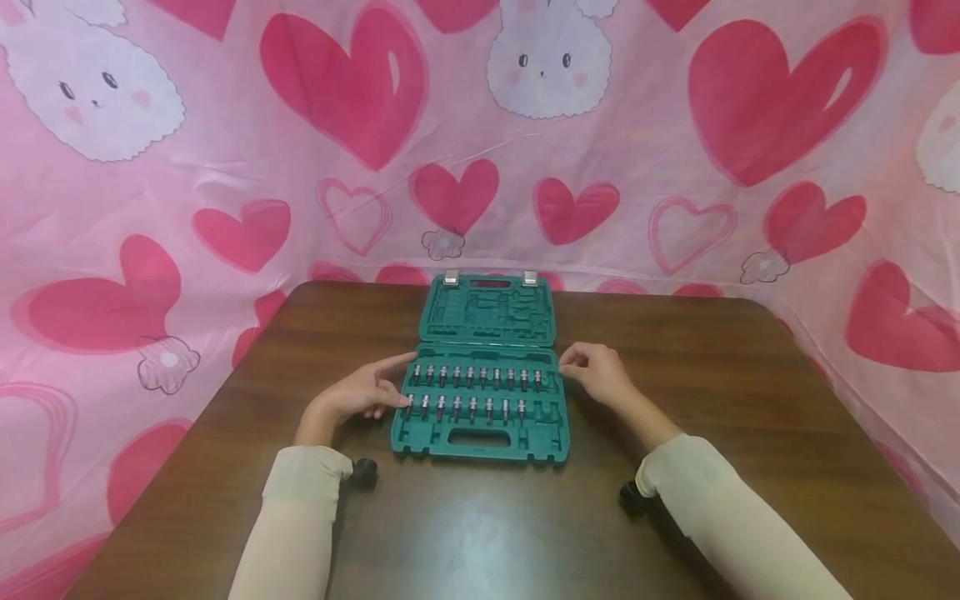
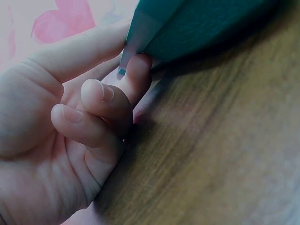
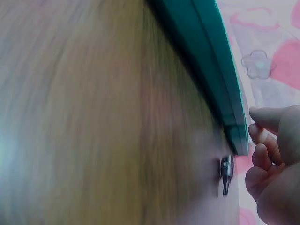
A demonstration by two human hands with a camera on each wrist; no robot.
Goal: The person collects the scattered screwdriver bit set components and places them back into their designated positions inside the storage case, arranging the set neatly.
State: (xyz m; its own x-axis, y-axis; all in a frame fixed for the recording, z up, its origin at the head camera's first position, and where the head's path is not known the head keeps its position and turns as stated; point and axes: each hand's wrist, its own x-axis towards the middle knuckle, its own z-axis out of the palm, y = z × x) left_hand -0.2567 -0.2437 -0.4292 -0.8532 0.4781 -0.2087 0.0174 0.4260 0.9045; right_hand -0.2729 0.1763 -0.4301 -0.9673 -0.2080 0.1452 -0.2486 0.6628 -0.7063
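A green socket-bit case (image 1: 480, 354) lies open on the table, holding two rows of metal socket bits (image 1: 472, 407). My left hand (image 1: 366, 390) grips the case's left edge, with one finger stretched toward its upper corner. In the left wrist view, the case (image 2: 187, 28) sits between its fingers, and two other fingers curl free. At the right edge, my right hand (image 1: 596, 371) has loosely bent fingers. The right wrist view shows that hand (image 3: 276, 164) beside the case corner, with nothing visible in its fingers. One loose socket bit (image 3: 227, 171) lies on the table near them.
The case lid (image 1: 487, 312) stands tilted back, its two metal latches at the far edge. A brown wooden table (image 1: 480, 533) bears everything. Pink heart-and-rabbit cloth (image 1: 487, 142) hangs behind and along both sides.
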